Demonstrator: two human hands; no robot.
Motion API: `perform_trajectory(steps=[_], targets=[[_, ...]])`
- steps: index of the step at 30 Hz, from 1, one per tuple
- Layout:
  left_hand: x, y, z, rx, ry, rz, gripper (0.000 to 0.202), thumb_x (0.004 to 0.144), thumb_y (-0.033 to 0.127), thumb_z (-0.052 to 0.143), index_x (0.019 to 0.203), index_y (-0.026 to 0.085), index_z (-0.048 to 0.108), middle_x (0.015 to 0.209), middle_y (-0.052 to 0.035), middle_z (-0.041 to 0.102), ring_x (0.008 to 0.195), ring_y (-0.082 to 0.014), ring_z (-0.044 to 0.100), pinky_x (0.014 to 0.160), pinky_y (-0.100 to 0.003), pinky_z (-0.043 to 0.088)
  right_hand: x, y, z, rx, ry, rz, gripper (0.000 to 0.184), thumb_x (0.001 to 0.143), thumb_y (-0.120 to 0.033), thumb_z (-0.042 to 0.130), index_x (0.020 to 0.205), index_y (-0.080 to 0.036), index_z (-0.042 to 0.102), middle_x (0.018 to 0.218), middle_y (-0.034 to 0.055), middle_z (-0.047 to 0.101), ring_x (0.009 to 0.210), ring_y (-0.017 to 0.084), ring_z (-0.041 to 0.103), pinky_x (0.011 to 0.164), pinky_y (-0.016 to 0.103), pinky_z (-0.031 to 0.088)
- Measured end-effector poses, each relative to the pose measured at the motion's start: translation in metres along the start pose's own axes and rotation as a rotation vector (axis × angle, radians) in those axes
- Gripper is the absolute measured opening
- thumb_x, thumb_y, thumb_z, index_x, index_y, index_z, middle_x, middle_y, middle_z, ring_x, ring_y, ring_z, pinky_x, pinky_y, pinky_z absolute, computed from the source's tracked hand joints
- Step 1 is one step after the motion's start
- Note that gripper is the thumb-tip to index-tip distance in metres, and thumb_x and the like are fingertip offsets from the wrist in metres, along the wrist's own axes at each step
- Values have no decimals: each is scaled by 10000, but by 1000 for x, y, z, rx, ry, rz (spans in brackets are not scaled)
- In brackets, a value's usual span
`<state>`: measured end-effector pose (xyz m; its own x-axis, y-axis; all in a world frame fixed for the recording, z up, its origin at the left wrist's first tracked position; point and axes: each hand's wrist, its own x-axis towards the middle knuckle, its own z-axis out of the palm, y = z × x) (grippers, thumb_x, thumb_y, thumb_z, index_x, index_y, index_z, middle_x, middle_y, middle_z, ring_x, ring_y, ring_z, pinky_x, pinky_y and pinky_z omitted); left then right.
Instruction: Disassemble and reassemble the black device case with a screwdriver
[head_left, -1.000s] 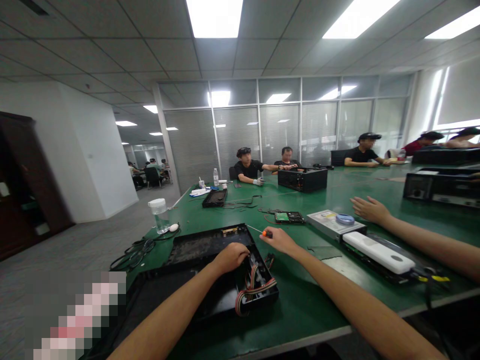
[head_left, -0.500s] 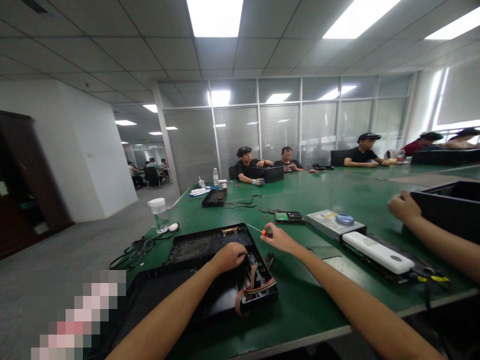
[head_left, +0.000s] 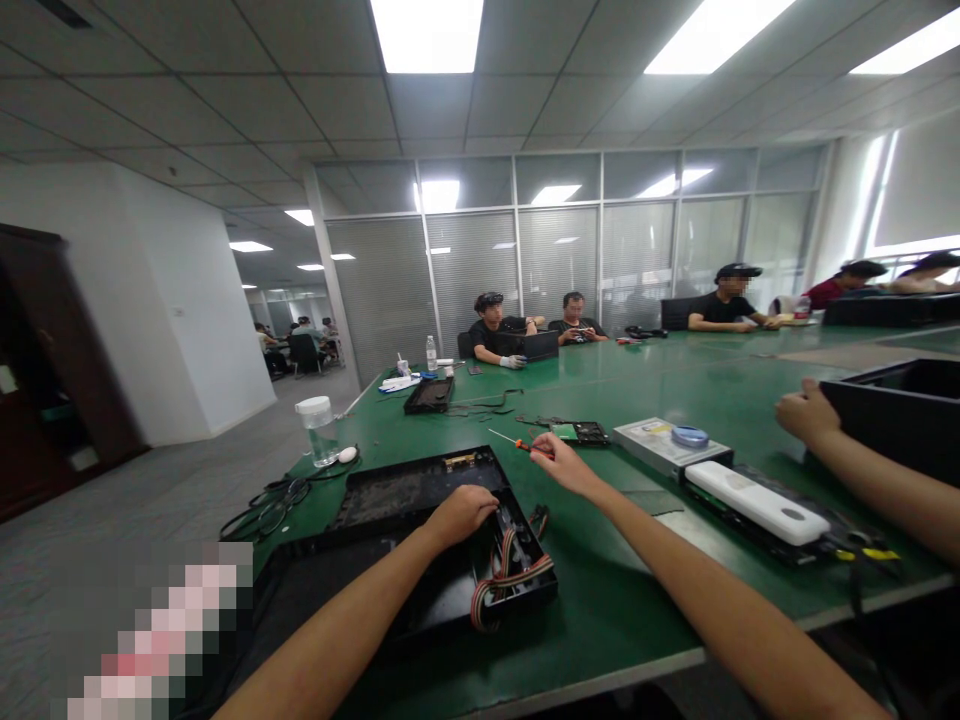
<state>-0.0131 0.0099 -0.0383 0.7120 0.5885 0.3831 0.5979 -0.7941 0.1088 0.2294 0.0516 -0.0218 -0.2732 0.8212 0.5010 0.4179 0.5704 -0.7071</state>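
My right hand (head_left: pixel 564 466) is closed around the handle of a screwdriver (head_left: pixel 520 444), orange and dark with a thin metal shaft. The shaft points left, above the far right corner of an open black metal case (head_left: pixel 420 478). Inside that case, my left hand (head_left: pixel 463 514) is closed at the top of a metal and black bracket (head_left: pixel 512 528) along the right side. What its fingertips pinch, if anything, is hidden. A striped ribbon of wires (head_left: pixel 517 580) loops over the case's near right corner.
Right of the case lie a circuit board (head_left: pixel 589 433), a silver drive (head_left: pixel 660 445) with a blue tape roll (head_left: pixel 689 437), and a long white device (head_left: pixel 757 505). A lidded jar (head_left: pixel 319 435) stands left. A co-worker's hand (head_left: pixel 810 412) grips a black box (head_left: pixel 896 410) at right.
The screwdriver has turned in my right hand, so more of its handle shows and its tip sits slightly higher. My left hand stays nearly in place. Across the table, a co-worker's black box has shifted.
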Motion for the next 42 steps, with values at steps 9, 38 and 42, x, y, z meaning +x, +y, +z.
perform_trajectory(steps=[9,38,42], targets=[[-1,4,-7,-77,-35,25,188,797,149,482,894,145,643,892,-50,642,844,-144,566,813,-243,414,-3,-13,-19,-6,28,-35,286,765,-453,453,742,-171,488,607,-19,523,568,123,479,559,225,365],[4,6,-9,-92,-81,-101,216,823,204,463,912,164,656,887,-37,665,816,-144,593,777,-213,415,-11,-28,-12,-214,58,-155,217,745,-319,465,626,-160,555,551,-5,516,515,113,438,522,221,336],[4,5,-7,-99,-79,-118,214,817,198,471,910,166,661,888,-33,668,822,-145,595,784,-211,411,-12,-31,-13,-267,44,-205,210,736,-316,479,634,-156,570,537,-13,517,505,106,433,515,211,326]])
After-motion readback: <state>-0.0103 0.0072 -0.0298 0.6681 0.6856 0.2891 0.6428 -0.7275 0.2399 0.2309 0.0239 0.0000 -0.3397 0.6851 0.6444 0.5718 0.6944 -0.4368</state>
